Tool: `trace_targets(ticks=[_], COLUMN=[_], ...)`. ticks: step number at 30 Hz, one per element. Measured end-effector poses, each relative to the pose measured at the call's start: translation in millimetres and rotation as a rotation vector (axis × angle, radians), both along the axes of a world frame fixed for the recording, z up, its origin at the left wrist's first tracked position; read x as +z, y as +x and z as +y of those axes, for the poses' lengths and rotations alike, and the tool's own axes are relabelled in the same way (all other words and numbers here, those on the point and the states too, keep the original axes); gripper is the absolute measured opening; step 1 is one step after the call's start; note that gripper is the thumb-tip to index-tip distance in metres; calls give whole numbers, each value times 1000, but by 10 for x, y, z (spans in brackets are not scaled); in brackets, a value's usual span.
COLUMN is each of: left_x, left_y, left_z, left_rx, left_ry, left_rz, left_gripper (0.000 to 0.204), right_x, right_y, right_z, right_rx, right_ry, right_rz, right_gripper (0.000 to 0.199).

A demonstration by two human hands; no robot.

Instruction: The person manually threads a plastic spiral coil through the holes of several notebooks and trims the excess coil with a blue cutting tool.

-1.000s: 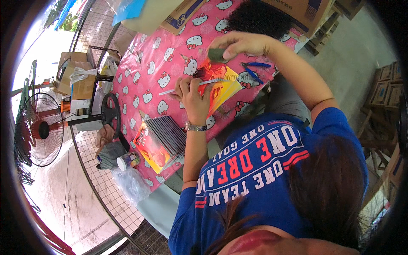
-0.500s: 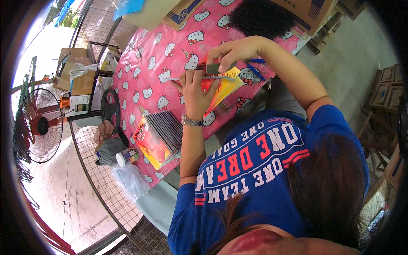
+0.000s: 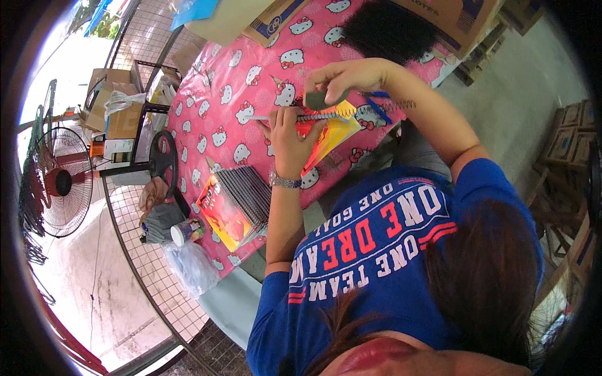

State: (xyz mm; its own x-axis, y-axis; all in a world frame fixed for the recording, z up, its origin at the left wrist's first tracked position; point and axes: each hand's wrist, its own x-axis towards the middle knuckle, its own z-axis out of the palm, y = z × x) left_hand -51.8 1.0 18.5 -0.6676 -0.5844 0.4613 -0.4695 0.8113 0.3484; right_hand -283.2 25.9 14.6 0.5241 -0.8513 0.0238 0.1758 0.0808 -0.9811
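My left hand presses on a red and yellow notebook, its fingers closed over the notebook's edge. Along that far edge runs a dark spiral wire coil, whose free end sticks out to the right past the cover. A thin pale strip shows left of my left fingers. My right hand is bent just beyond the coil, gripping a dark green block close to the coil; whether the block touches it I cannot tell. To the left, several spiral-bound notebooks with red and yellow covers lie stacked.
A pink patterned cloth covers the table. At the far side are a heap of black coils and cardboard boxes. Blue pens or sticks lie beside the coil. A white-lidded jar, plastic bag and fan stand left.
The coil's free end reaches farther right than before. My right hand and the green block have shifted slightly; the block now looks tilted. My left hand stays on the notebook.
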Motion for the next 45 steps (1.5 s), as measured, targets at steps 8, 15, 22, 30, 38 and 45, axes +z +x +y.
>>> trace_targets(ticks=[8, 15, 22, 30, 38, 45], left_x=[-100, -118, -114, -102, -7, -7], left_y=[11, 219, 196, 183, 244, 349], left_z=[54, -217, -198, -255, -247, -377], left_rx=[105, 134, 105, 90, 70, 103], left_ry=[54, -33, 15, 41, 82, 244], left_rz=[60, 66, 64, 55, 104, 136], left_gripper=[45, 46, 42, 43, 40, 37], right_x=[99, 72, 50, 117, -21, 17], right_y=[64, 176, 212, 223, 235, 320], right_z=[-94, -207, -285, -197, -451, -582], right_rx=[230, 156, 123, 94, 153, 235], right_ry=[-135, -78, -64, -64, -35, -38], right_rz=[-225, -239, 147, -11, 49, -70], right_gripper=[46, 49, 37, 37, 46, 52])
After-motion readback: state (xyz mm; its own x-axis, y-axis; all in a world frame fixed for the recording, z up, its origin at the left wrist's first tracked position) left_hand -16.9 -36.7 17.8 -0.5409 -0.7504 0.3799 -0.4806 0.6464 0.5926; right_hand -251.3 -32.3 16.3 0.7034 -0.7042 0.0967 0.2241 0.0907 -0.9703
